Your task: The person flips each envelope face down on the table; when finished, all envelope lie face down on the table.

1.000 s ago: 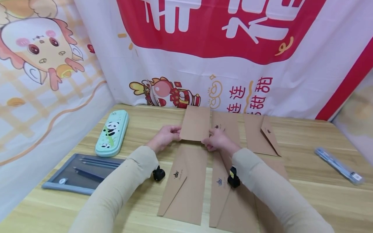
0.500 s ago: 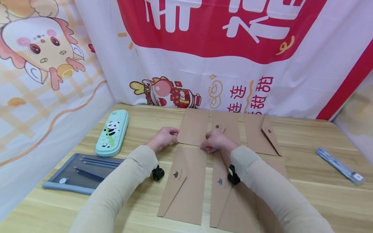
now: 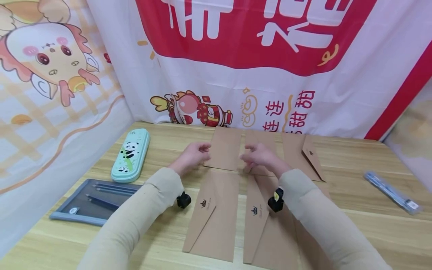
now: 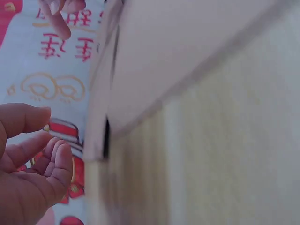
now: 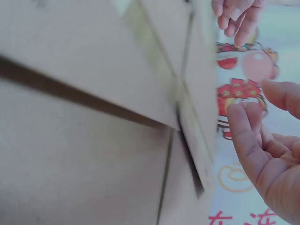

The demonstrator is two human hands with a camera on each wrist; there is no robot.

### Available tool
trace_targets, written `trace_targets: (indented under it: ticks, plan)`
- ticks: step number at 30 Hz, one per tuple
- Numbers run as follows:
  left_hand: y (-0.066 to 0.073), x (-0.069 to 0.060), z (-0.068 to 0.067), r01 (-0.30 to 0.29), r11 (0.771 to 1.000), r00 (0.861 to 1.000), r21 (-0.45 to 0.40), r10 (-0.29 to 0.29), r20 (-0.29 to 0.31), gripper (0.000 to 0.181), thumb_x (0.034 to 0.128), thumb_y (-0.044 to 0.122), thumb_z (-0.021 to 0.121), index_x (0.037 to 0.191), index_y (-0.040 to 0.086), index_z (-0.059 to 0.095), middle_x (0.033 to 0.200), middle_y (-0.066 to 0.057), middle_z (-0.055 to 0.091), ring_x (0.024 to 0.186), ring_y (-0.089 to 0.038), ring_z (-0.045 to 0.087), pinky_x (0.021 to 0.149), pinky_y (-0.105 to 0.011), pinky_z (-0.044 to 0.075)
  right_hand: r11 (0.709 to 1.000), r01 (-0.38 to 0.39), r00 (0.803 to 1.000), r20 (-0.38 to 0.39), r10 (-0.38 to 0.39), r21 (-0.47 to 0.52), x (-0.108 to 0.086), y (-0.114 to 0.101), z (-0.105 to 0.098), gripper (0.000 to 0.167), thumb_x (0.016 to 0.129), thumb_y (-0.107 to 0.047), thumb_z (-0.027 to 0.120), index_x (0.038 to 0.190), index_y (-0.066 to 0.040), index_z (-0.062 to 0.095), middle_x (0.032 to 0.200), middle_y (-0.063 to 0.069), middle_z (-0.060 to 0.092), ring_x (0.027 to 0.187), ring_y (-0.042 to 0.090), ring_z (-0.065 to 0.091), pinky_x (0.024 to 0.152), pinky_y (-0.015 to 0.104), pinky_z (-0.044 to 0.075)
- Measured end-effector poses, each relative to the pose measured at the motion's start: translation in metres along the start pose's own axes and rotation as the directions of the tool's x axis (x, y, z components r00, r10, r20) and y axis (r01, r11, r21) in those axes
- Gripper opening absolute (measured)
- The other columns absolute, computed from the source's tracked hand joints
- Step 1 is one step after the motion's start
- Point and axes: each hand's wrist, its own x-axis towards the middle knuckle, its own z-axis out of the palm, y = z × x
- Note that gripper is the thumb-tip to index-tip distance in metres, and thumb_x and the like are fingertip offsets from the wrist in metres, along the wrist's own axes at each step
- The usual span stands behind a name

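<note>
Here, left hand [image 3: 195, 155] and right hand [image 3: 259, 156] flank a plain envelope [image 3: 224, 148], relaxed, gripping nothing; it's probably laid to align with the crown-printed envelope [image 3: 222, 221] in front.

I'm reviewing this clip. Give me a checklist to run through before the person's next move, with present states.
1. Left hand holding nothing: ok, thumb and fingers are apart.
2. Right hand holding nothing: ok.
3. Far-left envelope resting on the table: ok.
4. Far-left envelope crown side up, like the near-left envelope: not ok, its plain face shows.
5. Flap of the far-right envelope lying flat: not ok, it appears slightly raised over a dark gap.
6. Near-right envelope flap position: cannot tell, the right sleeve covers much of it.
</note>
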Motion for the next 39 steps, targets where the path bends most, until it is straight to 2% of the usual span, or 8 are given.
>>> trace_targets:
  ticks: [3, 6, 11, 18, 24, 29, 32, 39]
  plan:
    - [0.017, 0.000, 0.009, -0.075, 0.997, 0.997, -0.008, 0.075, -0.003, 0.051, 0.0848, 0.002, 0.059, 0.134, 0.002, 0.045, 0.128, -0.019, 0.051, 0.114, -0.028, 0.050, 0.098, -0.036, 0.044, 0.999, 0.014, 0.999, -0.030, -0.013, 0.050, -0.007, 0.001, -0.008, 0.062, 0.090, -0.018, 0.059, 0.142, 0.001, 0.030, 0.113, 0.021, 0.056, 0.091, 0.030, 0.061, 0.083, 0.039, 0.053]
    - [0.031, 0.001, 0.022, -0.160, 0.987, 0.987, -0.031, 0.160, 0.002, 0.051, 0.0846, 0.001, 0.060, 0.133, 0.000, 0.046, 0.127, -0.021, 0.052, 0.115, -0.029, 0.051, 0.097, -0.035, 0.046, 0.995, 0.026, 0.998, -0.057, -0.021, 0.096, -0.016, 0.002, -0.016, 0.060, 0.091, -0.017, 0.058, 0.142, -0.002, 0.031, 0.122, 0.023, 0.051, 0.101, 0.036, 0.058, 0.087, 0.041, 0.052]
    - [0.042, 0.006, 0.046, -0.225, 0.968, 0.974, -0.110, 0.227, 0.010, 0.050, 0.0848, -0.001, 0.060, 0.133, 0.000, 0.046, 0.129, -0.018, 0.052, 0.116, -0.029, 0.053, 0.094, -0.033, 0.048, 0.992, 0.043, 0.993, -0.114, -0.029, 0.117, -0.030, 0.008, -0.031, 0.059, 0.091, -0.019, 0.056, 0.142, -0.003, 0.030, 0.128, 0.024, 0.045, 0.109, 0.040, 0.052, 0.092, 0.042, 0.049]
    - [0.045, 0.015, 0.076, -0.201, 0.965, 0.977, -0.169, 0.211, 0.044, 0.051, 0.0853, -0.005, 0.058, 0.134, 0.000, 0.044, 0.136, -0.016, 0.048, 0.120, -0.029, 0.050, 0.095, -0.033, 0.047, 0.989, 0.034, 0.984, -0.177, -0.008, 0.145, -0.049, 0.029, -0.045, 0.059, 0.093, -0.016, 0.054, 0.143, 0.000, 0.027, 0.131, 0.027, 0.043, 0.117, 0.040, 0.049, 0.095, 0.036, 0.047]
    - [0.042, 0.020, 0.093, -0.137, 0.980, 0.984, -0.145, 0.152, 0.097, 0.055, 0.0855, -0.002, 0.058, 0.137, 0.003, 0.041, 0.139, -0.016, 0.045, 0.122, -0.029, 0.048, 0.098, -0.036, 0.045, 0.987, -0.018, 0.984, -0.171, 0.046, 0.163, -0.055, 0.049, -0.051, 0.062, 0.093, -0.016, 0.053, 0.145, 0.001, 0.022, 0.138, 0.027, 0.038, 0.119, 0.037, 0.048, 0.100, 0.041, 0.042]
    - [0.037, 0.021, 0.099, -0.097, 0.990, 0.988, -0.106, 0.108, 0.106, 0.060, 0.0840, -0.002, 0.059, 0.140, 0.007, 0.039, 0.140, -0.013, 0.043, 0.124, -0.028, 0.047, 0.099, -0.038, 0.043, 0.990, -0.045, 0.990, -0.123, 0.062, 0.133, -0.052, 0.062, -0.050, 0.064, 0.093, -0.016, 0.053, 0.145, 0.002, 0.021, 0.138, 0.028, 0.037, 0.119, 0.036, 0.048, 0.098, 0.039, 0.044]
    - [0.037, 0.020, 0.100, -0.066, 0.992, 0.991, -0.107, 0.078, 0.113, 0.063, 0.0829, -0.002, 0.060, 0.140, 0.009, 0.038, 0.143, -0.013, 0.040, 0.127, -0.028, 0.044, 0.102, -0.040, 0.040, 0.986, -0.052, 0.994, -0.088, 0.067, 0.158, -0.050, 0.066, -0.049, 0.065, 0.092, -0.014, 0.054, 0.144, 0.004, 0.019, 0.138, 0.029, 0.034, 0.121, 0.037, 0.044, 0.100, 0.041, 0.042]
    - [0.041, 0.017, 0.101, -0.006, 0.981, 0.992, -0.194, 0.030, 0.121, 0.069, 0.0765, -0.011, 0.059, 0.140, 0.005, 0.038, 0.140, -0.020, 0.041, 0.129, -0.032, 0.039, 0.105, -0.039, 0.037, 0.982, -0.070, 0.995, -0.053, 0.081, 0.174, -0.047, 0.068, -0.049, 0.070, 0.090, -0.011, 0.057, 0.145, 0.002, 0.016, 0.140, 0.029, 0.031, 0.123, 0.039, 0.042, 0.103, 0.043, 0.039]
